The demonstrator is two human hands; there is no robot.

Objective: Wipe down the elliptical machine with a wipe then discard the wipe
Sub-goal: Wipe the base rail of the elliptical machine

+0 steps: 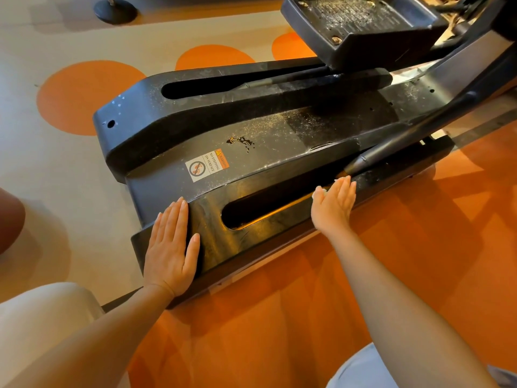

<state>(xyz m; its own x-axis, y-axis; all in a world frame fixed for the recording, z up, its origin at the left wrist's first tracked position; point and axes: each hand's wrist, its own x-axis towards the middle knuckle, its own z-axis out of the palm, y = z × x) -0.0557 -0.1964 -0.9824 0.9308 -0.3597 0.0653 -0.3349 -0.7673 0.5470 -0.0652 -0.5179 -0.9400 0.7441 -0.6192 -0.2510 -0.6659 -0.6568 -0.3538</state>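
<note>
Both hands lie flat with fingers straight, neither clenched: the left hand (170,245) presses on the near end of the elliptical machine (251,141), and the right hand (334,201) presses the wipe (321,191) against the machine's near rail, beside the long slot. Only a white edge of the wipe shows under the palm. On the machine's dusty black base, a warning sticker (207,165) sits between the rails, with a small dark stain (240,142) just beyond it. One foot pedal (361,26) rises at the machine's far end.
</note>
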